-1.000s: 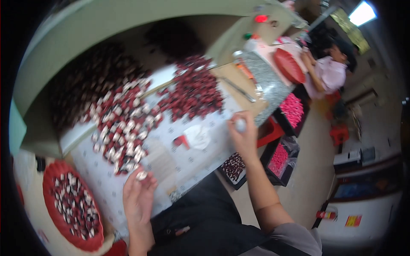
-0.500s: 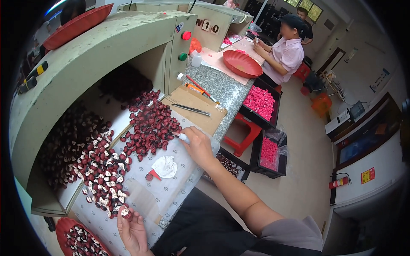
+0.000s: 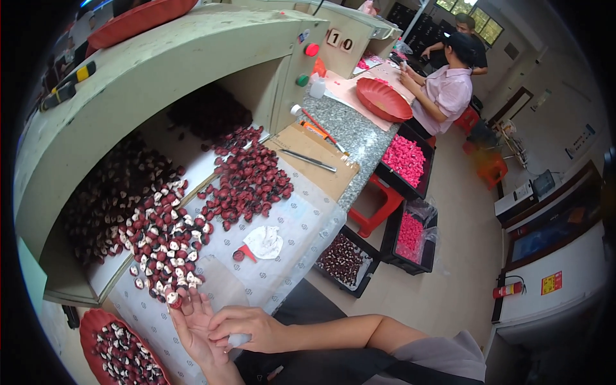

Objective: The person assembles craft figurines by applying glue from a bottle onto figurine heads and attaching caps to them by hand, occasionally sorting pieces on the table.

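My left hand (image 3: 200,330) is palm up at the front of the paper-covered bench. Between its thumb and forefinger it holds a small dark-red piece with a white face (image 3: 173,299). Beside its palm, my right hand (image 3: 250,326) is closed round a small whitish squeeze bottle (image 3: 239,340); the nozzle is hard to make out. Just beyond my left fingers spreads a heap of red-and-white pieces (image 3: 160,240). Further off lies a heap of plain dark-red pieces (image 3: 253,183). A crumpled white tissue (image 3: 264,242) rests nearby with a red cone-shaped tip (image 3: 248,254) against it.
A pale-green hooded booth (image 3: 173,51) arches over the heaps. Tweezers (image 3: 309,160) and a brush (image 3: 321,128) lie on cardboard. A red tray (image 3: 90,350) of pieces sits lower left. Black crates (image 3: 369,282) and a red stool (image 3: 374,215) stand right. A co-worker (image 3: 446,90) sits beyond.
My right hand has come back from the dark-red heap to my left palm, with the bottle still in it. My left hand has shifted slightly up. The whole view has swung a little.
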`<state>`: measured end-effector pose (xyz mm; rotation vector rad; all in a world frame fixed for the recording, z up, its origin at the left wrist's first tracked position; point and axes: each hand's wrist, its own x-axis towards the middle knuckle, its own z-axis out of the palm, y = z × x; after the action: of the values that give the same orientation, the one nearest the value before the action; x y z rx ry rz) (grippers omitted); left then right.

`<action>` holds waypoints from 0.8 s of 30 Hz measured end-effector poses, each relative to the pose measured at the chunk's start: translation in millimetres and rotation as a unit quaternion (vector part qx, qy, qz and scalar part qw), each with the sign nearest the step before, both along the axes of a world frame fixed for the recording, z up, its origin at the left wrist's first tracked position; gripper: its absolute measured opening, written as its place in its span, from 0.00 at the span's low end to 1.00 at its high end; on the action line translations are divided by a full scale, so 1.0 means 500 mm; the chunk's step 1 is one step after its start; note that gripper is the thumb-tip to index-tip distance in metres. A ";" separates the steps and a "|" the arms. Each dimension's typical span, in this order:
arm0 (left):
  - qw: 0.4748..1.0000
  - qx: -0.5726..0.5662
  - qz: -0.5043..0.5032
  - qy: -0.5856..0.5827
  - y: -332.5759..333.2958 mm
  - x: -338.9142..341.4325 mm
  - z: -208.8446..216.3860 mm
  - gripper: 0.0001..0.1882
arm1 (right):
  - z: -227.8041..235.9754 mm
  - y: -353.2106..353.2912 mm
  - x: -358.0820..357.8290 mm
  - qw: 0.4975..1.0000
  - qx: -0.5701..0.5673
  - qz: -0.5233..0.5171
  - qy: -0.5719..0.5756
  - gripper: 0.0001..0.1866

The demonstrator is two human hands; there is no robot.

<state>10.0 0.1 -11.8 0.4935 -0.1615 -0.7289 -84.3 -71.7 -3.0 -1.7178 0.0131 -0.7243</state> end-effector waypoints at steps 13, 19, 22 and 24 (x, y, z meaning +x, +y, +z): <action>0.991 0.029 -0.130 0.014 -0.020 -0.029 0.018 0.16 | 0.067 -0.106 -0.017 0.983 -0.100 -0.153 -0.011 0.09; 0.987 0.053 -0.153 -0.005 -0.018 -0.033 0.020 0.14 | 0.065 -0.107 -0.003 0.978 -0.170 -0.119 -0.006 0.12; 0.987 0.056 -0.154 -0.004 -0.018 -0.035 0.018 0.13 | 0.073 -0.101 -0.003 0.969 -0.215 -0.126 0.009 0.12; 0.988 0.074 -0.138 0.008 -0.018 -0.038 0.016 0.13 | 0.071 -0.097 -0.002 0.962 -0.241 -0.128 0.021 0.11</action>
<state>-9.0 -9.1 -4.0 0.6138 -0.1639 -1.0202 -85.3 -120.0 32.4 -2.2258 0.0966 -0.9373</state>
